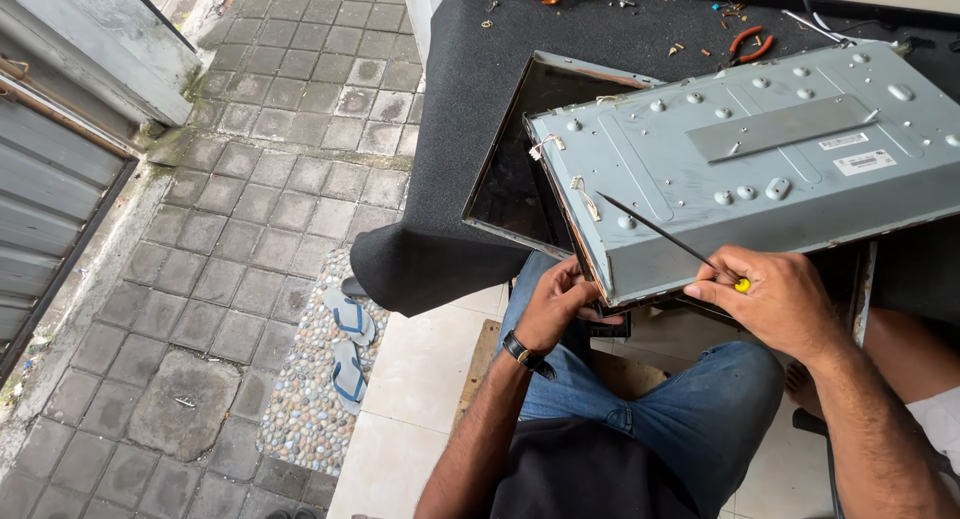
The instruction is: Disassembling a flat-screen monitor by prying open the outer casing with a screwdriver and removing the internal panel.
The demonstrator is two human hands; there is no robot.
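A grey metal rear chassis of a flat screen [760, 169] lies tilted over a dark glass panel in a thin frame [510, 184] on a black carpeted table [450, 109]. My left hand [560, 304], with a wristwatch, grips the chassis's near left corner from below. My right hand [775, 299] holds a long thin screwdriver [660, 234] with a yellow handle end; its shaft lies over the chassis and points up-left. White cable ends [583, 194] stick out along the chassis's left edge.
Red-handled pliers [750, 44] and small loose parts lie at the table's far side. A pair of blue-strapped sandals [350, 344] sits on a pebbled strip left of my knees. Grey paving and a metal shutter [50, 229] lie further left. Another person's leg [915, 364] is at right.
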